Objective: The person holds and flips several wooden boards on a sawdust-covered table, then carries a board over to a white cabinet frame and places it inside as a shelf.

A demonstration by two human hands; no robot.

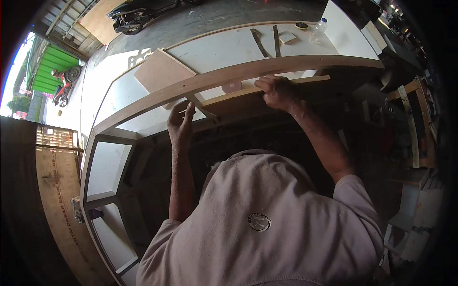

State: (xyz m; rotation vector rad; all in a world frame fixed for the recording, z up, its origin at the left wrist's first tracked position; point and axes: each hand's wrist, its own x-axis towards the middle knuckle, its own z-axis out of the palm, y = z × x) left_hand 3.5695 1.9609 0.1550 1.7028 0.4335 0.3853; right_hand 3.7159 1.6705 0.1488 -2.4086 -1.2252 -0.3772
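Observation:
My right hand point(279, 93) is closed over the upper edge of a thin wooden board point(310, 81), with a pale edge and a darker face. The board slants along the inner side of a long, curved wooden rail point(267, 69). By the board's left end my left hand point(181, 121) is raised, its fingers apart, close to a crosspiece of the frame. Whether it touches the frame, I cannot tell. Between the hands, beyond the board, lies a round reddish disc point(232, 86). The lower part of the board fades into dark shadow.
The white cabinet panel point(214, 50) beyond the rail carries a plywood piece point(164, 71), two dark strips point(276, 42), a small square block point(286, 37), a tape roll point(301, 25) and a clear bottle point(318, 32). Wooden frames point(415, 124) stand right. Motorbikes are parked farther off.

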